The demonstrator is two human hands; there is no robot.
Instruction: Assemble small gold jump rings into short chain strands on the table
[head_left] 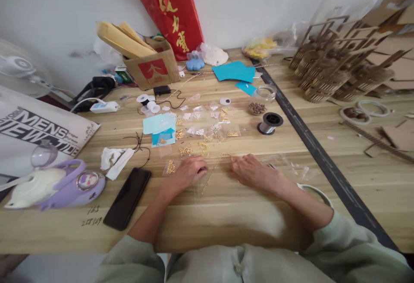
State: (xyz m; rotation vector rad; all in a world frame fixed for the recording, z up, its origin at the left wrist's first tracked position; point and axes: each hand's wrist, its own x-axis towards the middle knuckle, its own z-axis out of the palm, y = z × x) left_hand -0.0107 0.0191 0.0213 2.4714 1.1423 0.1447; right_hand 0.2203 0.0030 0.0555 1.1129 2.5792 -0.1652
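2 forearms [152, 214]: reaching over the near edge of the surface [226, 227]; plain wood shows between them as far as the gold chain.
White ring-shaped thing [321, 192]: partly hidden by the right forearm, just beside it.
Phone [127, 198]: flat, left of the left forearm, limiting room on that side.
Purple bottle [73, 184]: farther left, beyond the phone.
Gold chain [211, 173]: lying slantwise on the surface between the 2 hands.
Left hand [192, 171]: fingers curled inward near the chain; cannot tell whether they pinch anything.
Right hand [247, 169]: fingers bunched, tips at the chain's far end; cannot tell whether they grip it.
Bag of gold beads [170, 168]: just beside the left hand.
Small gold and silver parts [203, 146]: in many little heaps and packets, crowding the room beyond the hands.
Wire spool [270, 123]: upright, beyond the right hand.
Black strip [297, 123]: crossing the surface diagonally, right of the spool.
Woven baskets [323, 76]: clustered right of the strip.
Cardboard box [153, 74]: at the back, holding envelopes.
Red bag [179, 16]: behind the box, against the wall.
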